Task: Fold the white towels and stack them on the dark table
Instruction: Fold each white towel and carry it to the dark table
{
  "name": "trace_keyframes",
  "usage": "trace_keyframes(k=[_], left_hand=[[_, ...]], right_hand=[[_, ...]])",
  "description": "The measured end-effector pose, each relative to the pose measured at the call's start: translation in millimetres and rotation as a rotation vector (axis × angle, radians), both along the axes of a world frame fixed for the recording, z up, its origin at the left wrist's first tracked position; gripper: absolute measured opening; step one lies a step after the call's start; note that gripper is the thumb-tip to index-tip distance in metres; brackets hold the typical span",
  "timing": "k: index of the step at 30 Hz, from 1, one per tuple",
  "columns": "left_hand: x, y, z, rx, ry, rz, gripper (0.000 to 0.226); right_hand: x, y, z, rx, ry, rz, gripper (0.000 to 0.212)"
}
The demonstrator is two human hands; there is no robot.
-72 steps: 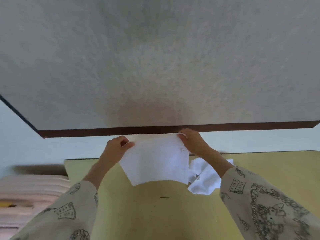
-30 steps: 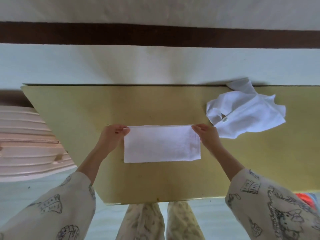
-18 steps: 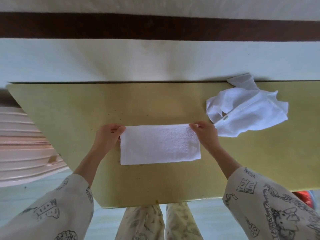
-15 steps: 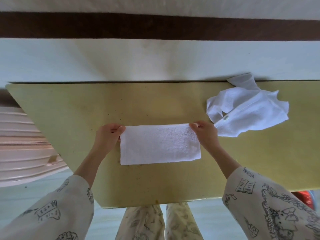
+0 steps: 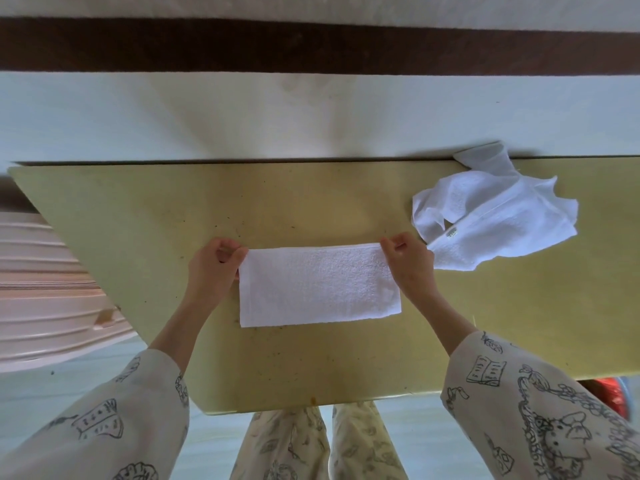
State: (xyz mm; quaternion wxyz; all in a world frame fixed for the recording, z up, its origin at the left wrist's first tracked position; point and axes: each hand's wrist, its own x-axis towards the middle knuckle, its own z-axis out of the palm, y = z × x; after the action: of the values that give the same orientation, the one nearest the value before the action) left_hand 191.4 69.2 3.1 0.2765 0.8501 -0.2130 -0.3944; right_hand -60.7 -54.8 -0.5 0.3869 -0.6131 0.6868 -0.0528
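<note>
A white towel [image 5: 318, 287], folded into a long rectangle, lies flat in the middle of the yellow-green table [image 5: 311, 202]. My left hand [image 5: 214, 268] pinches its far left corner. My right hand [image 5: 408, 265] pinches its far right corner. A second white towel [image 5: 498, 220] lies crumpled at the far right of the table, with one corner reaching over the far edge.
A pale wall with a dark brown band [image 5: 311, 46] rises behind the table. A pink ribbed object [image 5: 45, 289] stands to the left of the table. Something red [image 5: 613, 393] shows below the table's near right edge. My legs [image 5: 311, 445] are under the near edge.
The towel, held up in the air at first, has been laid flat on the table as a folded rectangle. In the last half second both hands stay at its far corners, almost still.
</note>
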Motion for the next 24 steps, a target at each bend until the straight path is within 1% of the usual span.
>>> trace_keyframes(k=[2,3,5,7,9,11,13,17,20,22,24], left_hand=[[-1.7,1.5,2.8,-0.005,-0.076,-0.015,0.015],[-4.4,3.2,4.8,-0.013,-0.149,-0.037,0.018],[-14.5,8.7,7.5,-0.036,-0.351,-0.122,0.022],[-32.3,15.2,6.8,-0.093,-0.535,-0.296,0.026],[-56.5,20.6,-0.8,-0.148,-0.59,-0.512,0.034],[-79.8,24.5,-17.4,-0.167,-0.599,-0.712,0.041],[-92.7,23.8,-33.3,-0.155,-0.618,-0.788,0.044],[-85.1,21.3,-54.4,-0.088,-0.717,-0.853,0.051],[-76.1,26.1,-55.9,-0.087,-0.768,-0.91,0.052],[-68.5,28.8,-55.4,-0.068,-0.802,-0.903,0.052],[-55.1,32.3,-54.5,-0.01,-0.801,-0.86,0.052]], right_hand=[[1.5,1.3,4.3,-0.071,-0.025,-0.032,0.022],[1.9,3.1,5.9,-0.127,-0.025,-0.034,0.021],[1.0,11.5,6.9,-0.276,-0.031,0.009,0.021],[-0.1,27.0,2.0,-0.461,-0.02,0.164,0.025],[2.5,47.5,-8.9,-0.57,0.012,0.387,0.031],[10.5,65.4,-21.3,-0.57,0.041,0.567,0.036],[14.9,72.1,-35.3,-0.555,0.085,0.636,0.042],[2.2,62.1,-55.1,-0.573,0.226,0.677,0.047],[-3.9,62.0,-57.7,-0.581,0.316,0.704,0.051],[-2.0,62.4,-57.8,-0.556,0.35,0.701,0.054],[-2.0,62.4,-58.0,-0.531,0.374,0.708,0.056]])
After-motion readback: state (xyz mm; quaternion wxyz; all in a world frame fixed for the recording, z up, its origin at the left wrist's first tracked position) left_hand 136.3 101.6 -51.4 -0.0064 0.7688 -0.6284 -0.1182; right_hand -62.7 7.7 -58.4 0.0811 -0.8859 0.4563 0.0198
